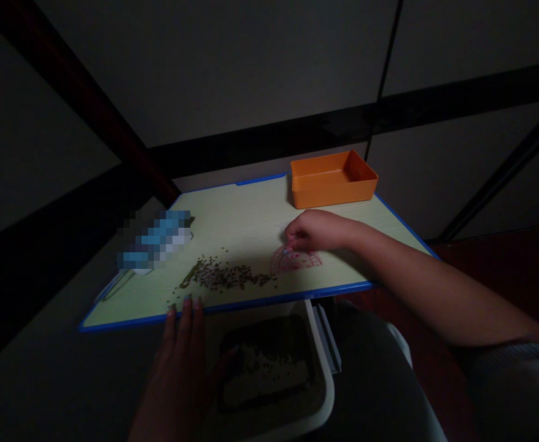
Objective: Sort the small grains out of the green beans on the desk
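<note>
Small dark seeds or grains (223,276) lie scattered across the pale tabletop near its front edge. Just right of them is a clear semicircular protractor (297,260) with red markings, flat or nearly flat on the table. My right hand (318,230) is closed over the protractor's curved side, its fingertips gripping it. My left hand (184,344) has its fingers stretched out, the tips on the table's blue front edge beside the grains. Below that edge is a white-rimmed container (327,393) with more grains on its dark, dim inside; my left thumb reaches over it.
An orange rectangular bin (329,193) stands at the table's back right. At the left, a blurred blue and white item (156,242) lies on the table (232,215). Dark panelled walls rise behind, and my leg (371,368) is beneath the front edge.
</note>
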Motion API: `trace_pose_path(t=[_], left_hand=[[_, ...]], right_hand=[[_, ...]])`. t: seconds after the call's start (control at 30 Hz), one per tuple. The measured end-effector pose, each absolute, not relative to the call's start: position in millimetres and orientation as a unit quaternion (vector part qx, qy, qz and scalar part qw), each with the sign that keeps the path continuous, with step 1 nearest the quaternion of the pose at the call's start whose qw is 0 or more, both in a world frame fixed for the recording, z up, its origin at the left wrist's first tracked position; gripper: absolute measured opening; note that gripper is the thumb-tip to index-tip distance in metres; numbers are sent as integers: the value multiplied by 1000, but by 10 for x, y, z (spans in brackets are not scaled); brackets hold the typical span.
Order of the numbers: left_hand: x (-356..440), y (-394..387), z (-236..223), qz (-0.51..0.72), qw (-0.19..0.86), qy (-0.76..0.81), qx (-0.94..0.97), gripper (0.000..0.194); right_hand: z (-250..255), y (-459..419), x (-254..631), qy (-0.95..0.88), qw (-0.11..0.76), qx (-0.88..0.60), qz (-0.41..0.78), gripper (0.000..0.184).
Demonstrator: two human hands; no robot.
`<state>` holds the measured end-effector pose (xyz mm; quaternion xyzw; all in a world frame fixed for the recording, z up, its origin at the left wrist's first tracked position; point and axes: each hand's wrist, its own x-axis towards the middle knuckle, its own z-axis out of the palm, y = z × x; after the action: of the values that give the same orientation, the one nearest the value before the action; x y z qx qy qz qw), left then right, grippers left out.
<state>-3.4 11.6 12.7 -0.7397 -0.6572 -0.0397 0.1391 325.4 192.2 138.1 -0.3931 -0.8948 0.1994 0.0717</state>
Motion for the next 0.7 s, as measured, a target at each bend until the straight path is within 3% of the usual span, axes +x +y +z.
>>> trace_pose_path(t=[0.7], left_hand=[[70, 116, 120, -78, 150, -665, -727, 93]], right_hand=[[1376, 1903, 3280, -893, 45, -346, 284, 18]])
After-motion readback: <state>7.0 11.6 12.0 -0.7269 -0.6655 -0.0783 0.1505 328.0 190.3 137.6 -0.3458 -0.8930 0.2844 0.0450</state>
